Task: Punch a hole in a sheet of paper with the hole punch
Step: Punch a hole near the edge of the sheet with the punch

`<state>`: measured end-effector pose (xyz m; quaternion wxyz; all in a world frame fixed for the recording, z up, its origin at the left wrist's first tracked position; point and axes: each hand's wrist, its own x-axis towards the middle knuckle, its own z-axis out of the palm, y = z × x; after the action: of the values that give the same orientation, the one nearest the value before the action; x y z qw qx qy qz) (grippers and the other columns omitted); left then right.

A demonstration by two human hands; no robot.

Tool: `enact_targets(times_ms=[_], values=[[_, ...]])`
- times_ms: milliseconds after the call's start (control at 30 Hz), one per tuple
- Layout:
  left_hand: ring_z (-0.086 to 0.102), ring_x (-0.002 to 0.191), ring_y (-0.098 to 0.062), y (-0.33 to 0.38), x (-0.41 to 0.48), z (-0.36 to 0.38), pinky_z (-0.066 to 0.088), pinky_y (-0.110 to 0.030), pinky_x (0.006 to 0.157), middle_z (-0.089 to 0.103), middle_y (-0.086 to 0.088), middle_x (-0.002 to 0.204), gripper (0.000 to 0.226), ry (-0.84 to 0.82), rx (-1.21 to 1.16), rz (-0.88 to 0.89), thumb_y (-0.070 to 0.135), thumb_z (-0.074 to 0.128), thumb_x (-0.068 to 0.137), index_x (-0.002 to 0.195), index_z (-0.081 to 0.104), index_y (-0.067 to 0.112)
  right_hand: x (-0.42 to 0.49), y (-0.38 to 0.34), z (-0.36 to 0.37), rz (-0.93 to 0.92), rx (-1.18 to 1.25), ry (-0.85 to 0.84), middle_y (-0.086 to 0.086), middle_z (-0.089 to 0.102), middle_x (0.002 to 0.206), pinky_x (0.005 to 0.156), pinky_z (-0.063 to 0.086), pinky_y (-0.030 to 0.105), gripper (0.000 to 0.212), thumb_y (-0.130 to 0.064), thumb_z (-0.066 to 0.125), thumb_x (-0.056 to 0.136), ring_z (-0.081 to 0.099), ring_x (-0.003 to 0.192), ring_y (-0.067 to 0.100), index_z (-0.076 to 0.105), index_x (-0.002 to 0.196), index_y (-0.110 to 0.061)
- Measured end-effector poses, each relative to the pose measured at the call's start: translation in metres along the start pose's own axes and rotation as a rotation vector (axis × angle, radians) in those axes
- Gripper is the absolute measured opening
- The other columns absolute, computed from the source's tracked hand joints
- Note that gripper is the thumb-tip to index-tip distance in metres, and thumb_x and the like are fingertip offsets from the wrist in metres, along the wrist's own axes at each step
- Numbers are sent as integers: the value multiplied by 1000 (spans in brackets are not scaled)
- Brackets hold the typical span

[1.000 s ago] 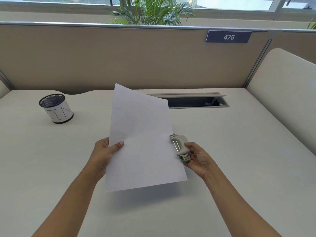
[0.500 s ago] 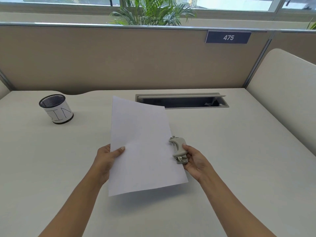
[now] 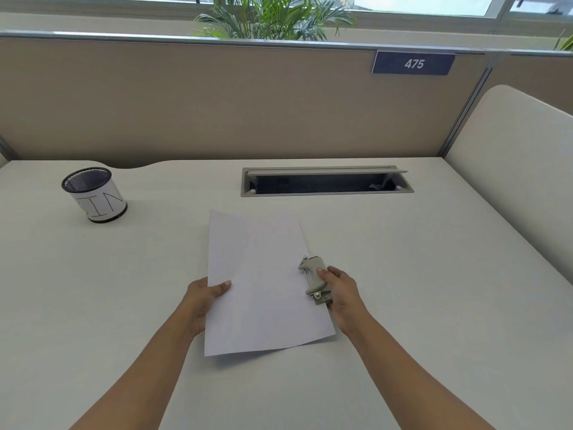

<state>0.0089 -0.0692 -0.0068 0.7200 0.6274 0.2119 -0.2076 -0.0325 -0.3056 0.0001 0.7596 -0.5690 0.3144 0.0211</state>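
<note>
A white sheet of paper (image 3: 260, 283) lies low over the pale desk (image 3: 434, 305), its near edge slightly raised. My left hand (image 3: 203, 297) pinches its left edge, thumb on top. A small grey hole punch (image 3: 314, 279) sits at the sheet's right edge, with the paper edge inside its slot. My right hand (image 3: 341, 293) grips the punch from the right, thumb on its handle.
A black mesh pen cup (image 3: 94, 195) with a white label stands at the back left. An open cable tray (image 3: 325, 181) is set into the desk at the back. Beige partitions (image 3: 217, 103) close the back and right side.
The sheet has tilted down from nearly upright to almost flat on the desk. Both hands lowered with it, and the punch stayed at the right edge.
</note>
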Motion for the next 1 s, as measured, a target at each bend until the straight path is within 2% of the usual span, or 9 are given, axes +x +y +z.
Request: enact_targets(times_ms=[67, 167, 233, 300, 400, 567, 733, 867, 1000], values=[[64, 73, -29, 0, 1, 1, 55, -37, 62, 67, -15, 87, 22, -1, 8, -7, 0, 59, 86, 107, 59, -4, 1, 1, 1, -64, -76, 83, 4, 56, 101, 58, 42, 23, 25, -19, 61, 88, 55, 83, 19, 50, 111, -15], [64, 75, -31, 0, 2, 2, 53, -40, 66, 67, -17, 90, 24, 1, 7, -14, -1, 59, 86, 109, 58, -5, 2, 4, 4, -178, -306, 163, 4, 64, 86, 48, 42, 13, 12, -23, 58, 89, 55, 67, 12, 60, 94, -12], [64, 77, -32, 0, 2, 3, 52, -41, 70, 66, -19, 94, 26, -1, 9, -16, -1, 59, 86, 111, 58, -6, 3, 5, 5, -210, -420, 213, 11, 69, 81, 51, 46, 19, 18, -24, 56, 89, 56, 61, 18, 62, 81, -9], [64, 77, -32, 0, 2, 3, 53, -41, 69, 66, -19, 94, 27, -6, 8, -15, -1, 59, 86, 112, 58, -6, 6, 6, 3, -222, -463, 258, 18, 70, 88, 65, 51, 30, 23, -23, 58, 87, 62, 76, 30, 67, 81, -2], [64, 76, -32, 0, 2, 4, 53, -40, 68, 65, -21, 100, 28, -8, 1, -15, -1, 59, 86, 113, 57, -7, 9, 4, -5, -186, -442, 251, 8, 64, 80, 68, 49, 31, 24, -24, 61, 86, 60, 77, 26, 69, 85, -1], [64, 74, -30, -1, 3, 2, 55, -37, 61, 66, -17, 92, 25, -5, -7, -5, -2, 58, 86, 111, 58, -6, 15, -5, -11, -128, -371, 215, -2, 59, 69, 52, 39, 20, 13, -24, 65, 86, 52, 61, 10, 66, 81, -12], [64, 76, -30, 0, 4, 4, 55, -39, 66, 67, -15, 91, 23, -24, -20, 26, -1, 58, 87, 109, 59, -4, 23, -12, -11, -68, -256, 200, 12, 62, 87, 76, 47, 34, 16, -18, 67, 84, 55, 78, 25, 67, 90, -3], [67, 72, -27, 2, 4, 4, 58, -33, 55, 69, -13, 88, 20, -40, -2, 53, 0, 60, 85, 105, 61, -2, 28, -13, -8, -99, -296, 221, 10, 61, 87, 56, 41, 22, 23, -19, 66, 85, 53, 74, 21, 68, 96, 1], [66, 75, -28, 0, 5, 4, 55, -35, 63, 69, -12, 89, 19, -36, -3, 63, 0, 61, 85, 104, 62, 0, 31, -14, -3, -113, -346, 243, 9, 61, 86, 50, 36, 20, 24, -21, 65, 85, 49, 66, 15, 68, 97, -1]])
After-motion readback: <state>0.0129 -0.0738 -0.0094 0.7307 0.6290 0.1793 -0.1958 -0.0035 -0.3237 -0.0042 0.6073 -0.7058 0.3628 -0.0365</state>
